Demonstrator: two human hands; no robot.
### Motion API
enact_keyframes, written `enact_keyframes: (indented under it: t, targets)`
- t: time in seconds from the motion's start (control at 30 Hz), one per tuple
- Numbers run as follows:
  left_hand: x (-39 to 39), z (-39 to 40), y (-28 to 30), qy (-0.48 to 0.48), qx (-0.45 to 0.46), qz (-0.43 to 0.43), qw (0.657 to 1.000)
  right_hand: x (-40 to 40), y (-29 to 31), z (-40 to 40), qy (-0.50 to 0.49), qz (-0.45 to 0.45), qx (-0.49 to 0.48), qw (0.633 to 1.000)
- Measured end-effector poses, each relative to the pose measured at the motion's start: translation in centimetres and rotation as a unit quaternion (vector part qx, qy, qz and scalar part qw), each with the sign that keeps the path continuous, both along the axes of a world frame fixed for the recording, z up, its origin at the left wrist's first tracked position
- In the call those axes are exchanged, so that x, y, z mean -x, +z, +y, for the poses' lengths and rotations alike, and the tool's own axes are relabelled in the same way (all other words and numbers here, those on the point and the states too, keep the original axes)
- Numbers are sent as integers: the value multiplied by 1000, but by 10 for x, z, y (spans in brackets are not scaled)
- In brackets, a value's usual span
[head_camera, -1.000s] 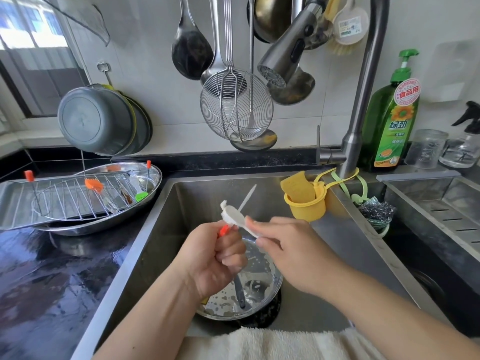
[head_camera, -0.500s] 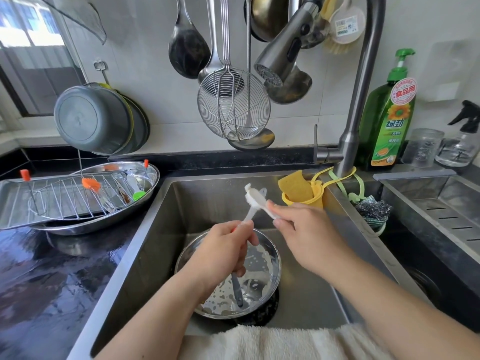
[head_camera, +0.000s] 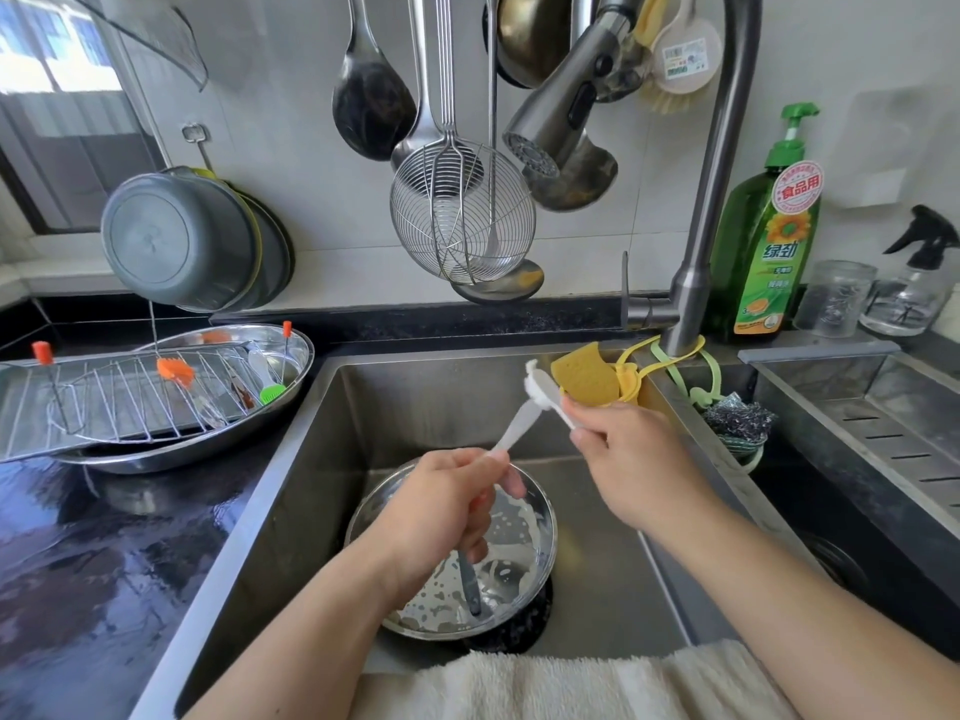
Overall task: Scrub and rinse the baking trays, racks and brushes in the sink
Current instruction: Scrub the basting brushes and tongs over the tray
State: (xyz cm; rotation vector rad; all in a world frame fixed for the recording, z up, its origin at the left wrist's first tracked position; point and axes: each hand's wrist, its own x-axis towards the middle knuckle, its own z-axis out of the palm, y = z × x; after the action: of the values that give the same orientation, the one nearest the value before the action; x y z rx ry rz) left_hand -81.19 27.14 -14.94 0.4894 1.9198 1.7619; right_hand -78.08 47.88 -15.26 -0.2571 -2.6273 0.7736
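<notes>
A deep, square-cornered stainless steel sink (head_camera: pixel 311 491) with a dull brushed finish holds a round, shiny metal bowl (head_camera: pixel 540 517) streaked with milky suds, a slim grey handle (head_camera: pixel 470 584) lying in it. Above the bowl the left hand (head_camera: pixel 441 517) is curled tight round the lower end of a translucent white plastic brush (head_camera: pixel 519 423), gripping it so the stem slants up and to the right. The right hand (head_camera: pixel 628 459) pinches a small white scrubbing piece (head_camera: pixel 543 389) between thumb and fingertips, pressed against the upper end of that brush, just in front of a yellow sponge (head_camera: pixel 584 379) tucked in a soft yellow holder (head_camera: pixel 631 384) hung from the tap (head_camera: pixel 722 163). On the wet black worktop (head_camera: pixel 78 563) to the left sits an oval steel dish (head_camera: pixel 296 350) carrying a flat steel tray (head_camera: pixel 21 387) and a thin wire rack (head_camera: pixel 135 392), with orange-tipped and green silicone brushes (head_camera: pixel 272 393) lying on them. A fluffy cream towel (head_camera: pixel 571 688) drapes over the sink's near edge.
</notes>
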Motion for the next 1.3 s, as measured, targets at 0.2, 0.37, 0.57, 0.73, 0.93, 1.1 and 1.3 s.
enact_keyframes:
  t: [0.2, 0.37, 0.57, 0.73, 0.93, 1.1, 1.3]
  targets:
    - [5, -4, 1, 49, -6, -15, 999, -11, 1, -27, 143, -3, -8, 990]
    - [0, 5, 3, 64, -19, -4, 998, -8, 4, -17, 105, 5, 6, 994]
    - [2, -2, 6, 130, -56, -75, 987, -18, 5, -39, 198, 9, -11, 980]
    - [4, -2, 2, 139, -34, -107, 984, -23, 4, -45, 235, -19, -23, 971]
    - [6, -4, 4, 192, -55, -216, 956, -19, 2, -39, 255, -78, -7, 964]
    - [18, -10, -11, 205, 177, -138, 953, -14, -6, -32, 209, -143, -42, 967]
    - [7, -5, -14, -3, 377, -51, 925, -3, -18, -22, 125, -168, 17, 978]
